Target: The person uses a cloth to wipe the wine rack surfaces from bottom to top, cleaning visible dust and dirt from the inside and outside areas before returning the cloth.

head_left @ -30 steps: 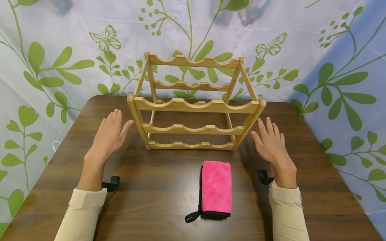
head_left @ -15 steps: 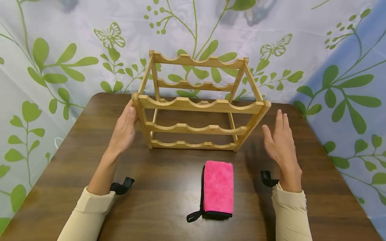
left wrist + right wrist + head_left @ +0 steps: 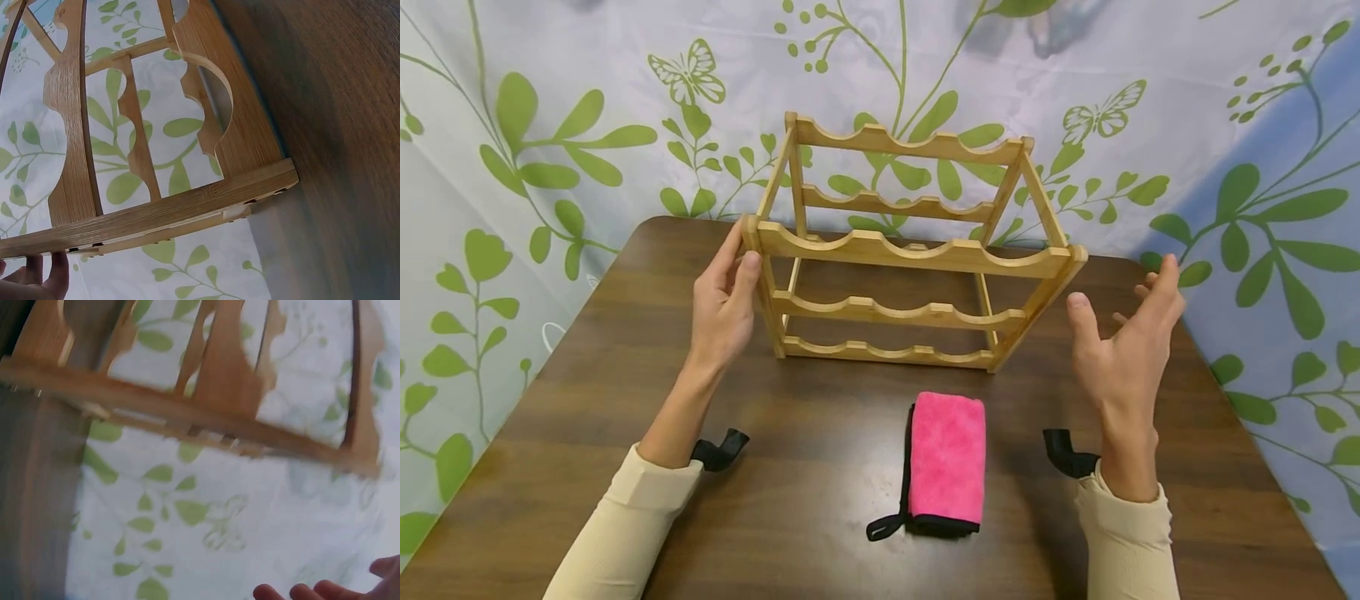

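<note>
Rack-gripping is underway: the left hand (image 3: pixel 724 302) seems to clasp the wooden rack (image 3: pixel 910 250) at its near left post; the right hand (image 3: pixel 1123 354), fingers spread wide, hovers just beside the rack's opposite end, needing contact next.

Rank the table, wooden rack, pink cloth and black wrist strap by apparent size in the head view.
1. table
2. wooden rack
3. pink cloth
4. black wrist strap, smallest

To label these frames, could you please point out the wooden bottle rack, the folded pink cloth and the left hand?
wooden bottle rack (image 3: pixel 917 254), head view, front top rail.
folded pink cloth (image 3: pixel 947 454), head view, middle.
left hand (image 3: pixel 722 312), head view, back of hand.
</note>
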Tool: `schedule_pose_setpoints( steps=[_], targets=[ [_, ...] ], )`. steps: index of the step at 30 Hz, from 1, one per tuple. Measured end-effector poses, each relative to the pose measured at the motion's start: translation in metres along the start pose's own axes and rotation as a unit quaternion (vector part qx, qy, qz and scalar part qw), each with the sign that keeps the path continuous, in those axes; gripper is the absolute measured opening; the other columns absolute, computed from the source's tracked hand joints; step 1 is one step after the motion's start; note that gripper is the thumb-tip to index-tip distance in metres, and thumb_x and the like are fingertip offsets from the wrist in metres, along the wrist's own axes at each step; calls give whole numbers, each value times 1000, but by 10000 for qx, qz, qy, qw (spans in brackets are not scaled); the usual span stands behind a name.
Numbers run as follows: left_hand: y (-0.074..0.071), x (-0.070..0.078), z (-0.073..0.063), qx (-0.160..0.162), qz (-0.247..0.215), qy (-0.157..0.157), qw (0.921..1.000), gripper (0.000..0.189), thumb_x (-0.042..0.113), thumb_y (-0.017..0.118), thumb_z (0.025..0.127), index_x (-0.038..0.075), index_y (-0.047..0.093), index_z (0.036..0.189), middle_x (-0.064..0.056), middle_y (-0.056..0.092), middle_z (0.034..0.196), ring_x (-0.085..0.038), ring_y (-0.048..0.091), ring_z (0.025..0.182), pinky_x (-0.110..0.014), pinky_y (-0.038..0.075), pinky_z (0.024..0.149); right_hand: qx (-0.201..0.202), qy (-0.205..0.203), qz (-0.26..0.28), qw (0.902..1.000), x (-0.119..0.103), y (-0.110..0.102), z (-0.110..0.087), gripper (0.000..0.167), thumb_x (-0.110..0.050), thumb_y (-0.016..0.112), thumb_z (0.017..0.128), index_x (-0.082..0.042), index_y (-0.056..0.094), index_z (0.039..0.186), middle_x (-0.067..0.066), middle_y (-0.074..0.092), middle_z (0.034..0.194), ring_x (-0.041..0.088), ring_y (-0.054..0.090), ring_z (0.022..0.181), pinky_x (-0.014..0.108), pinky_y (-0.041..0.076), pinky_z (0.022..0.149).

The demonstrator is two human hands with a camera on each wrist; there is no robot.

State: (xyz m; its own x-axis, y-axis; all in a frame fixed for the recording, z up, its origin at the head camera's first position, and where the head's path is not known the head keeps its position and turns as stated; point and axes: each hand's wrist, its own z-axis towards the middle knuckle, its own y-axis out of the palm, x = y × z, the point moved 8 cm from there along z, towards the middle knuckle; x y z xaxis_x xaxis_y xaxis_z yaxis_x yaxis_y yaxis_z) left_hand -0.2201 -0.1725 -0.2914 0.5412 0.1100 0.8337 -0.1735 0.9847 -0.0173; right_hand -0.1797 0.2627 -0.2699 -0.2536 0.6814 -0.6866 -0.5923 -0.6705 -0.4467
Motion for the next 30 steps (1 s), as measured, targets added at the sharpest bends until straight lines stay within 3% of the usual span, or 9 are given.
schedule_pose_setpoints(
  steps=[5,8,10,13,16,19,26,30],
  targets=[
    [2,-1,0,-32,7,-23,10000,45,9,48,105,5,41,149,-14,54,140,-16,60,116,-26,45,96,-190,-448,-335,9983,-22,5,-18,80,-43,70,86,-15,34,152,23,42,131,33,46,115,18,40,80],
    [5,-2,1,-121,-69,-34,9999,45,8,48,104,4,41,149,-15,53,141,-18,58,119,-29,44,100,-792,-562,-780,9922,-28,16,-33,76,-38,72,86,-4,40,146,26,43,122,33,52,101,29,45,74],
    [6,-2,1,-158,-93,-31,9998,45,8,49,104,3,41,148,-15,53,141,-19,57,121,-30,43,102,-1384,-690,-1118,9816,-32,28,-43,71,-37,72,87,1,43,139,25,45,117,33,53,95,39,47,69],
    [3,-2,1,-156,-36,23,9999,44,8,49,104,3,42,148,-14,56,138,-18,57,121,-30,43,102,-2454,-920,-1480,9536,-40,49,-59,66,-43,70,90,1,48,133,20,52,112,30,57,87,48,47,64],
    [-1,-1,1,-139,83,55,9999,43,10,49,105,4,44,147,-13,58,135,-18,57,119,-29,44,100,-3476,-1044,-1490,9198,-46,69,-75,61,-51,66,92,-5,55,131,10,60,108,24,59,87,45,49,67],
    [-2,0,1,-182,134,12,9997,43,11,49,105,4,43,147,-13,57,137,-19,57,121,-29,44,100,-4251,-986,-1484,8875,-45,85,-92,66,-60,60,92,-9,57,134,8,65,116,27,63,98,49,51,79],
    [0,0,0,-343,60,-121,9993,44,12,49,105,6,42,148,-12,53,142,-22,54,126,-31,43,103,-5348,-547,-2077,8173,-36,109,-126,89,-79,44,86,-15,46,147,11,60,126,35,63,104,56,50,86],
    [1,1,1,-421,26,-108,9990,45,14,49,105,7,41,149,-12,54,140,-22,55,125,-32,43,103,-5750,-424,-1948,7935,-38,118,-142,92,-77,50,85,-17,37,153,16,47,144,43,55,119,61,44,94]
  ],
)
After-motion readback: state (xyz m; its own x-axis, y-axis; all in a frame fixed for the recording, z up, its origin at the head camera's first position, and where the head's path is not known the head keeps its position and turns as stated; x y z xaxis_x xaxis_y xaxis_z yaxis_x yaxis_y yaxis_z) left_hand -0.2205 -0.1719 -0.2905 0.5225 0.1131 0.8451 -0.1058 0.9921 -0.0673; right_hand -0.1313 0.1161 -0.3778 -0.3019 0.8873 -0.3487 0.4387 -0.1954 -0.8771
